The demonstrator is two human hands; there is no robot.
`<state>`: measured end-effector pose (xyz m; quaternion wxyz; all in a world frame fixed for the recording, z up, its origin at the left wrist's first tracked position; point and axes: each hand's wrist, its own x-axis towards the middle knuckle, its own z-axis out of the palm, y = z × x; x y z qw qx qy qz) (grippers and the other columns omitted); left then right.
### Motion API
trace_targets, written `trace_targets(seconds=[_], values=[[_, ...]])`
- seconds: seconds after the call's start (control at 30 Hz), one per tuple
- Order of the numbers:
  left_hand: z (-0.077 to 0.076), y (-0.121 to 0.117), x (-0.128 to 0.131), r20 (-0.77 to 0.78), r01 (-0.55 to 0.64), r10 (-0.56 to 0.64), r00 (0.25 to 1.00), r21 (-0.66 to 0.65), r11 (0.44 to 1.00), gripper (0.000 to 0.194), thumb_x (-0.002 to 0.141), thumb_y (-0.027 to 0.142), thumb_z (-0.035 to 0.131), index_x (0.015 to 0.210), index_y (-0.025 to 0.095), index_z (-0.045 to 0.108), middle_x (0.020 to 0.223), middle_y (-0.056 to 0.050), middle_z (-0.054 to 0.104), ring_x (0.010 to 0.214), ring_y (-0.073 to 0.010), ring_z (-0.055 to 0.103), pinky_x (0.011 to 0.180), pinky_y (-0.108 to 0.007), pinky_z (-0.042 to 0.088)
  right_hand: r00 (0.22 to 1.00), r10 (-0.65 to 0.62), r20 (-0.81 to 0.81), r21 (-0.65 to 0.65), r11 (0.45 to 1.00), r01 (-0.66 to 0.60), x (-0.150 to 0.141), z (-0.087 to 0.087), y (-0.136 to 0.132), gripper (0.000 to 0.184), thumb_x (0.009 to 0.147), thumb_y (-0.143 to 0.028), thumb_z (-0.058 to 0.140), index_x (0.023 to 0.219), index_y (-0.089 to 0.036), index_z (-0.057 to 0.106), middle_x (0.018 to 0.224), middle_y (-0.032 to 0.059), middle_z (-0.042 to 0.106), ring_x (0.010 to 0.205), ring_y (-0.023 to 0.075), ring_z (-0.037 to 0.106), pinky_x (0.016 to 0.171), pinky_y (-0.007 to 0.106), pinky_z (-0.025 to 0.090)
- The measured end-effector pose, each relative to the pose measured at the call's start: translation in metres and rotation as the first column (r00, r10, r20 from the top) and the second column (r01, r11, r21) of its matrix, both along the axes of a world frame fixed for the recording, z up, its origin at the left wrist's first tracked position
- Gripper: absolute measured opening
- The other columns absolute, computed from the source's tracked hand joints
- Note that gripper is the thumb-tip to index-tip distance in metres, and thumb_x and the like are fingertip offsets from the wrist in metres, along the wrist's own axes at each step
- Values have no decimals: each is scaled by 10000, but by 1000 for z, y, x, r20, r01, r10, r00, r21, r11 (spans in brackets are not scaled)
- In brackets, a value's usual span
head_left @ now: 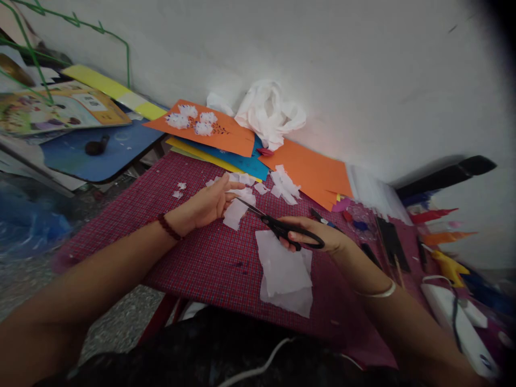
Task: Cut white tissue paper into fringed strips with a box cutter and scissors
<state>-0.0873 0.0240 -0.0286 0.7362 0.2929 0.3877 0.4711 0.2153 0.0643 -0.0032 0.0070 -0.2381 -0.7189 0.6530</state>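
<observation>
Right hand (297, 232): closed about the handles of the black scissors (277, 226); the blades pointed left, tips just beside the left hand, and looked nearly together.
Left hand (213, 204): half open, one finger stretched to the right, others bent; whether it pinched any paper, I could not tell.
White paper piece (234, 217): just below the left fingertips and scissor tips, mid-surface.
White scraps (285, 185): loosely heaped beyond the scissors; smaller bits lay farther left.
White sheets (284, 274): overlapping, flat on the near side, below the right hand.
Surface (197, 274): covered in red checked cloth.
Orange card (231, 141): at the far left, bearing white tufts (204, 123); blue and yellow sheets showed beneath it.
Orange sheet (310, 169): at the far side, right of the card.
White bundle (271, 110): crumpled against the wall.
Glue gun (447, 266): yellow, at the far right.
</observation>
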Motion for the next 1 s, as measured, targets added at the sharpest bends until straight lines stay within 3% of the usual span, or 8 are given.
trace_targets(seconds=[0.17, 0.27, 0.47, 0.63, 0.8, 1.0], values=[[-1, -2, -3, -10, 40, -40, 999, -7, 999, 213, 827, 225, 725, 1016, 133, 690, 915, -99, 739, 774, -178, 691, 695, -290, 539, 994, -85, -74, -61, 995, 81, 1, -5, -3, 570, 905, -658, 677, 1138, -141, 618, 822, 16, 610, 662, 104, 547, 575, 230, 447], [-1, -4, -4, -94, 105, -105, 990, -4, 994, 165, 711, 77, 717, 869, 120, 703, 896, -95, 749, 811, -173, 705, 737, -280, 544, 994, -103, -36, -72, 992, 100, 1, -4, -3, 576, 890, -658, 695, 1138, -144, 622, 821, 16, 611, 665, 106, 549, 579, 234, 453], [1, -7, -3, -236, 153, -147, 961, 5, 988, 65, 729, 114, 721, 789, 129, 699, 745, -46, 713, 614, -125, 637, 597, -240, 500, 997, -74, 17, -41, 996, 75, 2, 1, -2, 624, 877, -666, 705, 1199, -142, 601, 813, 13, 606, 677, 115, 559, 601, 244, 470], [8, -9, 1, -207, -11, 26, 978, 74, 997, 87, 783, 136, 705, 839, 159, 642, 684, 20, 641, 538, -87, 552, 536, -210, 472, 999, -47, -24, 53, 997, 48, 11, -4, 1, 565, 931, -643, 653, 1179, -137, 607, 851, 20, 583, 714, 114, 547, 631, 239, 457], [10, -10, 3, -192, -155, 180, 965, 139, 978, 303, 808, 105, 697, 1096, 169, 627, 690, 47, 611, 499, -69, 498, 481, -188, 403, 997, 41, -70, 154, 988, -30, 17, -3, 4, 647, 949, -645, 621, 1357, -150, 541, 953, 50, 595, 829, 153, 559, 722, 276, 481], [13, -10, -1, -117, -110, 133, 984, 182, 977, 488, 740, 109, 735, 1213, 167, 635, 818, 5, 666, 633, -105, 597, 604, -229, 489, 996, 74, 59, 236, 968, -86, 10, 14, 1, 711, 951, -628, 612, 1449, -134, 498, 943, 63, 578, 854, 185, 529, 725, 305, 478]])
